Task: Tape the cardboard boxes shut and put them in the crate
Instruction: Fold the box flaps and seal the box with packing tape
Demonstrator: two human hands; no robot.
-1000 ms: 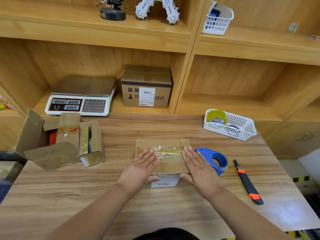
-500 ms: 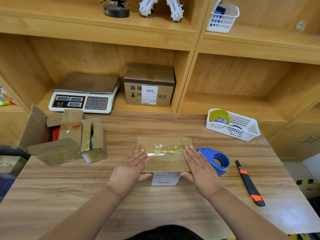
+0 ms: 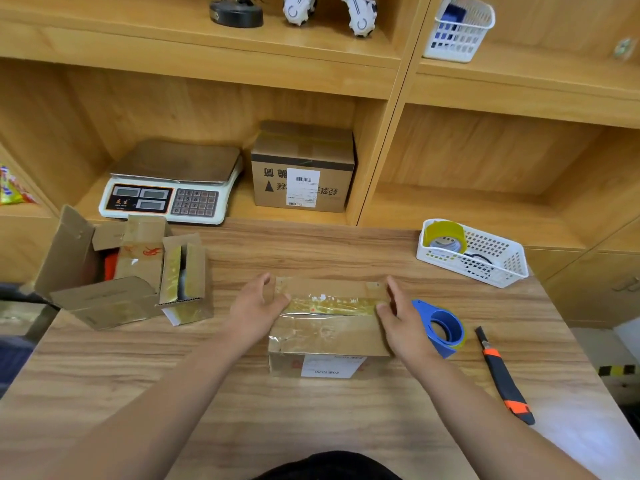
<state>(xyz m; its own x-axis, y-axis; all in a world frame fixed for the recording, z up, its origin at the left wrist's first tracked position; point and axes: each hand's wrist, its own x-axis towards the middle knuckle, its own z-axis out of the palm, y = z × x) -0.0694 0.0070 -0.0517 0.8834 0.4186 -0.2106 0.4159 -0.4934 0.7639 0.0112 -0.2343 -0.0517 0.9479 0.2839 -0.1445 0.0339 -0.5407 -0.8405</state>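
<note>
A small cardboard box (image 3: 329, 336) lies in the middle of the wooden table (image 3: 311, 410), with a yellowish tape strip (image 3: 332, 303) along its top seam and a white label on its near side. My left hand (image 3: 252, 313) is against the box's left end, thumb on the end of the tape. My right hand (image 3: 405, 323) is against the right end, thumb on the other end of the tape. The fingers of both hands are fairly straight beside the box. At the table's left stand an open cardboard box (image 3: 100, 299) and a smaller open box (image 3: 187, 278).
A blue tape dispenser (image 3: 445, 327) lies right behind my right hand, and a black and orange utility knife (image 3: 502, 375) lies further right. A white basket (image 3: 502, 271) with a yellow tape roll (image 3: 445, 235) is at the back right. A scale (image 3: 173, 181) and a sealed box (image 3: 303, 168) sit on the shelf.
Both hands have slid apart from the top of the box to its left and right ends. The box has stayed in place.
</note>
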